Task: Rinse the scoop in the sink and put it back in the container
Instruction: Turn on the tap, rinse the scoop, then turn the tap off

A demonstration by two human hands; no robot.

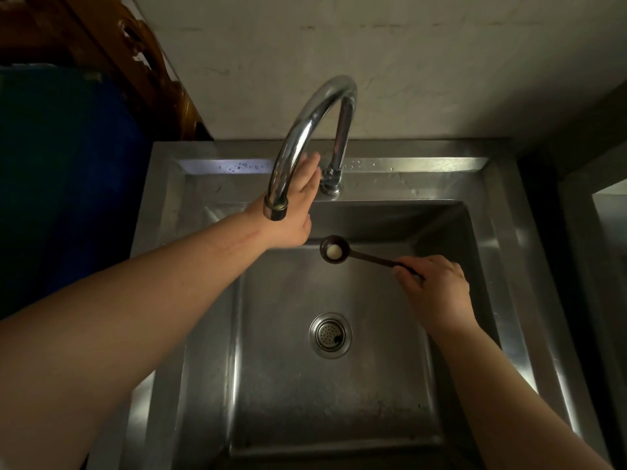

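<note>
A small dark brown scoop (334, 250) hangs over the steel sink (498, 239), its bowl facing up with a pale blob inside. My right hand (431, 286) is shut on the end of its thin handle. My left hand (298, 205) reaches toward the base of the chrome faucet (302, 130), fingers straight and together, behind the spout's nozzle. Whether the fingertips touch the faucet base is not clear. No water runs from the spout. The container is not in view.
A round strainer drain (329, 335) sits in the middle of the basin floor. A pale wall rises behind the sink. A dark blue object (68, 164) and carved brown wood (135, 45) stand at the left.
</note>
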